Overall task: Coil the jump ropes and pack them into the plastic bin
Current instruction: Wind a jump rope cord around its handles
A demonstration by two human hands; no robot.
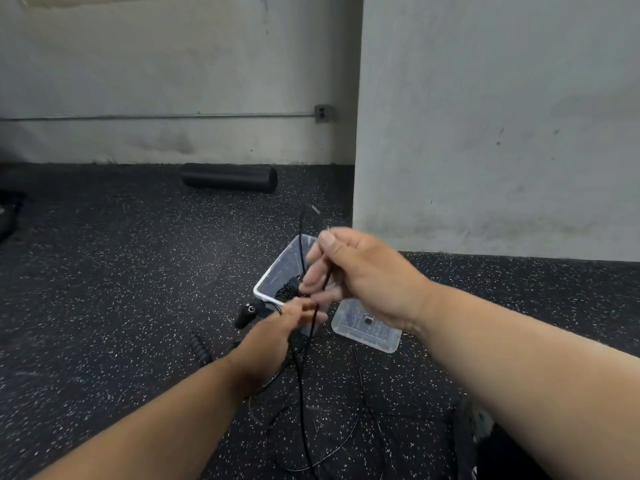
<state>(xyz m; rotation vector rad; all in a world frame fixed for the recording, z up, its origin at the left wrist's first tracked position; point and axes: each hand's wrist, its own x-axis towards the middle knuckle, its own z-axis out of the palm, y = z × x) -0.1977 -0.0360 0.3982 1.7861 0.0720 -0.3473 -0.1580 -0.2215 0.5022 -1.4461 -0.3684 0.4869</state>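
Above the bin [268,275], the right hand [356,275] pinches the rope [303,393]; the left hand [273,332], just below, grips it too. The slack hangs to the floor, toward the person.

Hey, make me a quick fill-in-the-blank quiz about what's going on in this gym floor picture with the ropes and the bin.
1. The black foam roller lies on the floor against the ____.
2. The right hand pinches a thin ____ rope.
3. The clear plastic bin sits on the speckled ____.
4. The left hand is ____ than the right hand in the picture.

Missing words: wall; black; floor; lower
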